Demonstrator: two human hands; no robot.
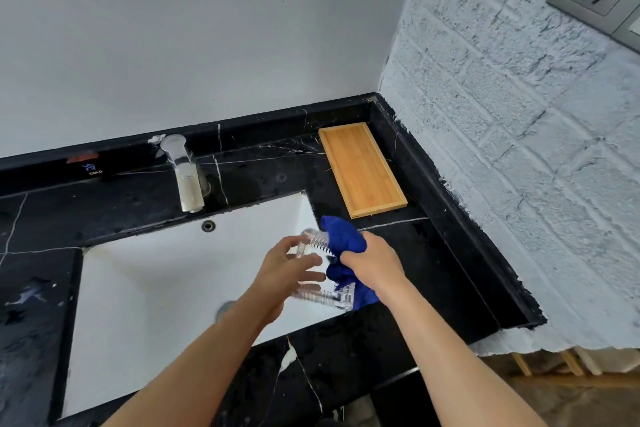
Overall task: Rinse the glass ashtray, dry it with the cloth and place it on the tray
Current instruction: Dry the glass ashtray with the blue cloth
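Note:
A clear ribbed glass ashtray (pixel 325 298) is held tilted over the right side of the white sink (pixel 149 288). My left hand (pixel 287 270) grips it from the left, fingers across its face. My right hand (pixel 372 262) clutches a bunched blue cloth (pixel 344 239) and presses it into the ashtray's right side; part of the cloth hangs below the hand. An empty bamboo tray (pixel 362 168) lies on the black marble counter, beyond the hands at the back right.
A chrome faucet (pixel 185 173) stands behind the sink, no water running from it. The sink drain (pixel 225 308) shows beneath my left forearm. A painted brick wall (pixel 519 149) borders the counter on the right, with a raised black edge.

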